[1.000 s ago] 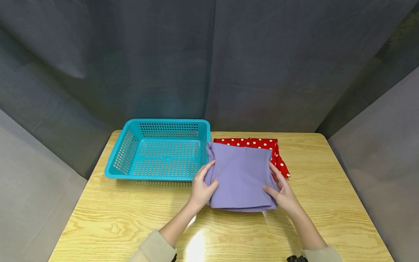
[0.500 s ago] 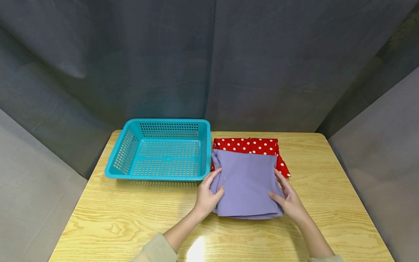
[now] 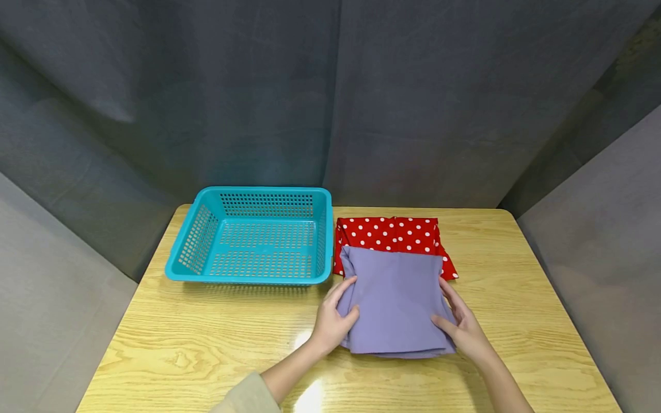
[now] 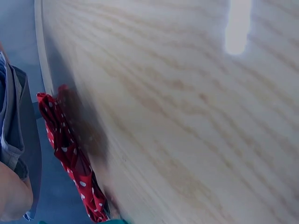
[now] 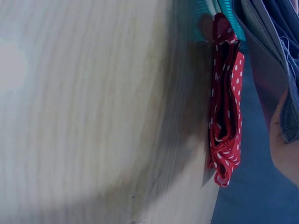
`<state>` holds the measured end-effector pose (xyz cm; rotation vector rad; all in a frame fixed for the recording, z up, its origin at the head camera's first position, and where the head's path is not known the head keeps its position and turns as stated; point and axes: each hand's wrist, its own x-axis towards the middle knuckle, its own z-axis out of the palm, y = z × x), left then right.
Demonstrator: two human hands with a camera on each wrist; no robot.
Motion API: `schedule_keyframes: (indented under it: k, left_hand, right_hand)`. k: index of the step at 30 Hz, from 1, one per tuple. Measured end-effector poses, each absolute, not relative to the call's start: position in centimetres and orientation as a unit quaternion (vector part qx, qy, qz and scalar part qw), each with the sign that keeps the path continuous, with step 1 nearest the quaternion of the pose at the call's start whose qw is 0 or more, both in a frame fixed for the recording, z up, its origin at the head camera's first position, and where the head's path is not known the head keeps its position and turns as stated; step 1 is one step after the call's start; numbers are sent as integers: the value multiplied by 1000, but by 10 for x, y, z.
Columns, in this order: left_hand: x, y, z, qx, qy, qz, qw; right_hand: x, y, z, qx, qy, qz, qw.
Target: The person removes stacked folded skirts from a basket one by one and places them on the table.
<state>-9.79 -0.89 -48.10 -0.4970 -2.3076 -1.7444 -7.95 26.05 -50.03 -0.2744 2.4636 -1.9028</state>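
Observation:
A folded purple cloth (image 3: 397, 304) spans the gap between my two hands in the head view. My left hand (image 3: 333, 321) grips its left edge, thumb on top, and my right hand (image 3: 465, 330) grips the opposite edge the same way. Both wrist views show the purple cloth (image 5: 266, 60) raised off the table, its stacked layers and stitched hem visible from the side. Behind it lies a folded red cloth with white dots (image 3: 387, 232), its front part covered by the purple one. The right wrist view shows the red cloth's (image 5: 226, 107) layered side resting on the table.
A turquoise plastic basket (image 3: 325, 241) with slotted walls stands at the back left, its right side close to the red cloth. The wooden table (image 3: 206, 338) ends at a dark curtain (image 3: 330, 103) behind, with grey panels on both sides.
Both hands have drawn the purple cloth toward the front edge and slightly right. More of the red dotted cloth now shows behind it. The basket has stayed put.

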Motion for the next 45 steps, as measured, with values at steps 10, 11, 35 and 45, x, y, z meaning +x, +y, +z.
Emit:
schedule_keyframes:
  k: [10,11,35,45]
  left_hand:
    - [-100,-4,-524,-168,-791,-580,97]
    - [-99,-4,-525,-169,-789,-583,97]
    - [-70,-2,-510,-206,-774,-589,106]
    - [-63,0,-516,-205,-771,-596,87]
  right_hand:
    - [-70,266,-507,-96,786,-611,2]
    - [-69,267,-508,-95,786,-611,3]
    - [-49,274,-528,-100,780,-618,-3]
    - [-39,278,-532,-72,785,-614,20]
